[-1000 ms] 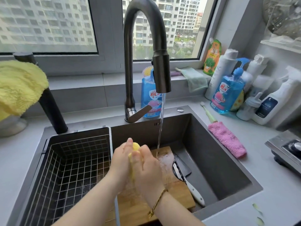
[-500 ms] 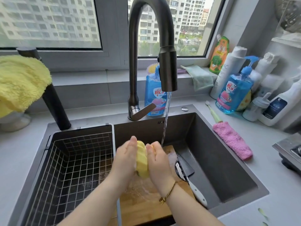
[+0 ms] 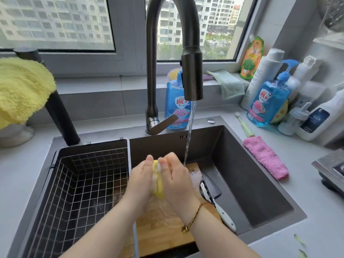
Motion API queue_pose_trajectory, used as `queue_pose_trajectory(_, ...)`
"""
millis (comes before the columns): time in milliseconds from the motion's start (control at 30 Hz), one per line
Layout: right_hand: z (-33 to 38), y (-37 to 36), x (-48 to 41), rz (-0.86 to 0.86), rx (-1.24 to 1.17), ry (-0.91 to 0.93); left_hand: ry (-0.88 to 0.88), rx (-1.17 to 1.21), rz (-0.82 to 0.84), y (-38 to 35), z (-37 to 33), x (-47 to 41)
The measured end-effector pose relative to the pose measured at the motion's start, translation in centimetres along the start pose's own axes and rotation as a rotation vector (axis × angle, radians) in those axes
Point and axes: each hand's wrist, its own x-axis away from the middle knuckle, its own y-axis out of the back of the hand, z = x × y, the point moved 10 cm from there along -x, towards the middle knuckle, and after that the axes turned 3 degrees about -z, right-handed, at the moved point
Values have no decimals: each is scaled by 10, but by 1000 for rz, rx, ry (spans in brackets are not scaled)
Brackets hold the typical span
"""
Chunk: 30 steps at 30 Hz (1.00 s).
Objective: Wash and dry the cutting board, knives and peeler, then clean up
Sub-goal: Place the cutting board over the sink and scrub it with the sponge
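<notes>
A soapy yellow sponge [image 3: 158, 185] stands on edge between my two palms, over the sink. My left hand [image 3: 141, 181] presses it with straight fingers. My right hand [image 3: 176, 181] squeezes from the other side, its fingertips bent over the sponge's top. Below them a wet wooden cutting board [image 3: 163, 229] lies in the dark sink [image 3: 251, 174]. A dark cleaver with a white handle [image 3: 223, 215] lies along the board's right edge. A small white and black tool [image 3: 203, 190] sits partly under its blade. Water [image 3: 189, 136] runs from the faucet [image 3: 191, 77] just right of my hands.
A wire basket [image 3: 83, 183] fills the sink's left half. A pink cloth [image 3: 266, 159] lies on the right counter, with detergent bottles [image 3: 268, 101] behind it. A yellow towel [image 3: 20, 90] hangs at the left. A stove edge [image 3: 329, 168] juts in at the far right.
My hands kept rubbing the sponge between them, and foam now shows on it. The camera tilted slightly; the water keeps running.
</notes>
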Motion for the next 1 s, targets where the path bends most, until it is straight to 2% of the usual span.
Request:
queue_pose_trajectory(67,-14,10,-7,-50,5,-53,3,14,44,-5,3,6)
queue_pose_trajectory(133,-21,6,1,-28,-8,-87,-29,34,31,0,-6,1)
queue_pose_trajectory(233,-2,-7,13,39,-79,-30,-29,13,-39,10,-9,-10)
queue_pose_trajectory(300,0,-3,5,20,-123,-44,13,14,-4,1,1,-6)
queue_pose_trajectory(433,-48,20,-2,-26,-142,-325,72,85,90,-8,7,-1)
queue_pose_trajectory(500,-73,21,7,48,-202,-486,71,109,68,-2,1,-4)
queue_pose_trajectory(567,-80,15,18,163,-423,-619,69,124,61,-2,-2,-5)
queue_pose_trajectory(633,-71,9,23,324,-536,-623,84,119,97,-11,-1,-2)
queue_pose_trajectory(700,-67,13,26,381,-509,-582,93,96,142,-21,4,3)
queue_pose_trajectory(867,-88,68,29,116,-292,-490,98,-169,114,-31,36,0)
queue_pose_trajectory(1000,-121,143,45,-192,-55,-422,273,-239,144,-55,83,-2)
